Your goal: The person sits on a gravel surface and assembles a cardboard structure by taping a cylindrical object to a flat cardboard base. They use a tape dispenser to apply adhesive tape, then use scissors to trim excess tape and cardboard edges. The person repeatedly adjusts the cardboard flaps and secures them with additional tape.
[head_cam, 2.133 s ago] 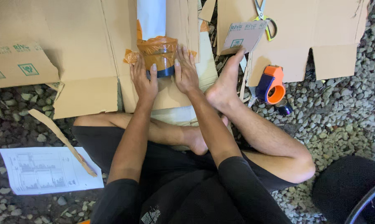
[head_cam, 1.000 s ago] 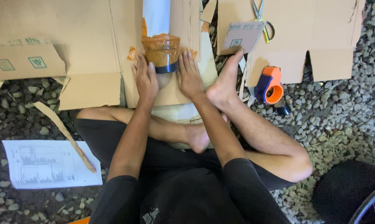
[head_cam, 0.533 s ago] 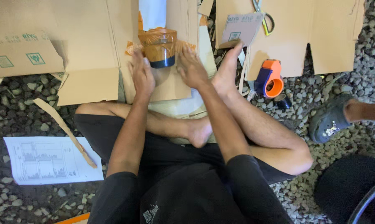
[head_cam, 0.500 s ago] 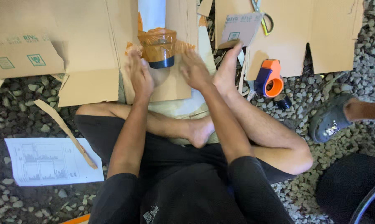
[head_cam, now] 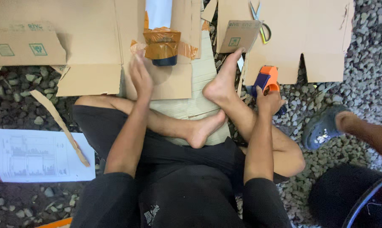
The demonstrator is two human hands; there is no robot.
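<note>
The right hand [head_cam: 269, 101] has left the taped bundle [head_cam: 163, 44] and now grips the orange tape dispenser [head_cam: 267, 80]; the left hand [head_cam: 140, 78] lies flat and empty on the cardboard [head_cam: 89, 80].

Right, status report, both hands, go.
Left hand flat on cardboard beside taped jar. Right hand gripping orange tape dispenser. Own foot between them.

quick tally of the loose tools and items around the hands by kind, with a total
orange tape dispenser: 1
yellow-handled scissors: 1
tape-wrapped dark cylinder: 1
printed white paper sheet: 1
narrow cardboard strip: 1
Total: 5
</note>
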